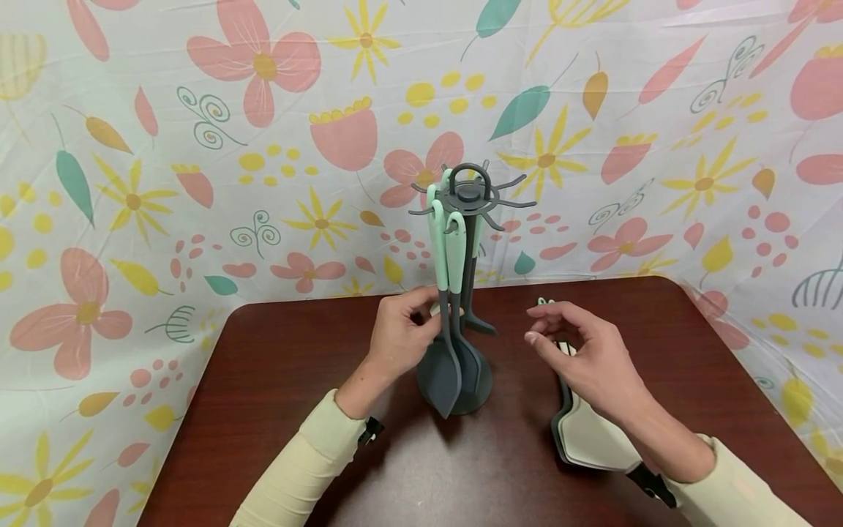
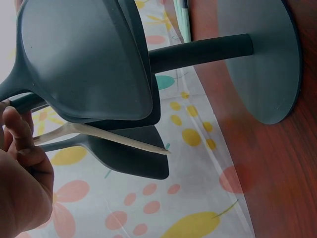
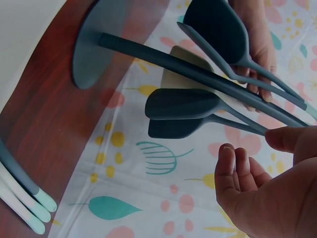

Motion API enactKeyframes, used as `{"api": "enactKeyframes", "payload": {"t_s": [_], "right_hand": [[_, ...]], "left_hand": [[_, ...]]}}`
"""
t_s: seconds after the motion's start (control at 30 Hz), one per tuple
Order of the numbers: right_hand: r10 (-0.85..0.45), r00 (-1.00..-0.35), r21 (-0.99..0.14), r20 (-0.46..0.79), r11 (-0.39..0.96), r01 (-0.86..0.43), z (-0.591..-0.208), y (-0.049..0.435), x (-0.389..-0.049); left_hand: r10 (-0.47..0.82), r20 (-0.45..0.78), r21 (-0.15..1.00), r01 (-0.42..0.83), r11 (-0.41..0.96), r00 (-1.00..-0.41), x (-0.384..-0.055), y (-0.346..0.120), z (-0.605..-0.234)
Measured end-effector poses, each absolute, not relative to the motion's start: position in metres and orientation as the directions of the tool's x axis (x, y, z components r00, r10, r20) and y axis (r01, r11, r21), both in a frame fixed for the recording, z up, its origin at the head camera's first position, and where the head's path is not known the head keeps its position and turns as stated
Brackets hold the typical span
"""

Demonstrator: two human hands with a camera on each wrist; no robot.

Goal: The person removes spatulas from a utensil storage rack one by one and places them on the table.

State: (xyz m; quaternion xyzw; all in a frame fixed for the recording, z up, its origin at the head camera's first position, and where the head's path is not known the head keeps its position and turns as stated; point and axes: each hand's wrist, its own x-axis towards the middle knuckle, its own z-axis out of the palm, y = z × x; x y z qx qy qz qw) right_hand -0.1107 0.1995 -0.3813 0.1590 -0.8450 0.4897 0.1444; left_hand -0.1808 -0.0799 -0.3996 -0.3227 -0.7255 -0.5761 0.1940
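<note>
A dark grey utensil stand with a ring on top and hooks all round stands upright on a round base. Several dark grey kitchen utensils with mint handles hang from it, among them a broad turner. A beige utensil hangs among them. My left hand holds the stand's pole behind the hanging utensils, its fingertips partly hidden. To the right of the stand my right hand hovers with loosely bent fingers and nothing in them. Beneath it lies a stack of cream and dark utensils.
Everything stands on a dark reddish-brown wooden table with rounded far corners. Behind its far edge hangs a white cloth printed with flowers and leaves. Mint handle ends of the lying utensils point toward the cloth.
</note>
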Motion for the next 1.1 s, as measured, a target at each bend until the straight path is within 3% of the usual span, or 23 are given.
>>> {"api": "enactKeyframes", "payload": {"t_s": [1.1], "right_hand": [[-0.232,-0.817,-0.711,0.529,0.405,-0.575,-0.359,0.173,-0.117]], "left_hand": [[0.251,0.660,0.699,0.701,0.141,-0.708,-0.184,-0.080,-0.401]]}}
